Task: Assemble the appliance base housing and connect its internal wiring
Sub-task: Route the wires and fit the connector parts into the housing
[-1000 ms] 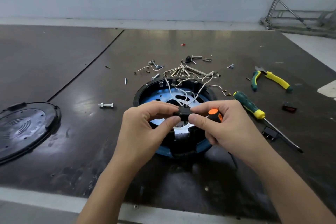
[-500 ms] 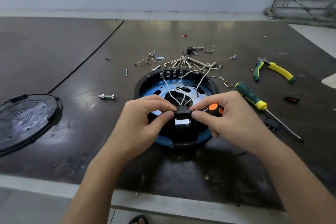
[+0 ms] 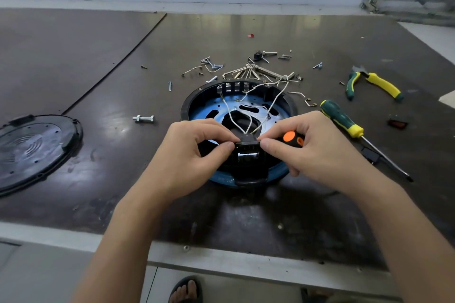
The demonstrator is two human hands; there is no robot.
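Observation:
The round black and blue base housing (image 3: 197, 103) lies open on the dark table. White wires (image 3: 231, 115) run from its inside to a small black connector block (image 3: 247, 141) held over its near edge. My left hand (image 3: 194, 155) pinches the block's left side between thumb and forefinger. My right hand (image 3: 317, 152) pinches the block's right side and also grips a screwdriver with an orange and black handle (image 3: 291, 137) in its curled fingers; the shaft is hidden under the hand.
A black round cover plate (image 3: 32, 147) lies at the far left. A bolt (image 3: 143, 118) sits left of the housing. Loose screws and metal brackets (image 3: 248, 70) lie behind it. A green-yellow screwdriver (image 3: 344, 122), pliers (image 3: 374, 82) and two small black parts are on the right.
Both hands, with the connector block, have lowered slightly toward the near rim of the housing. My head has tipped down, so the table edge and a sandalled foot show.

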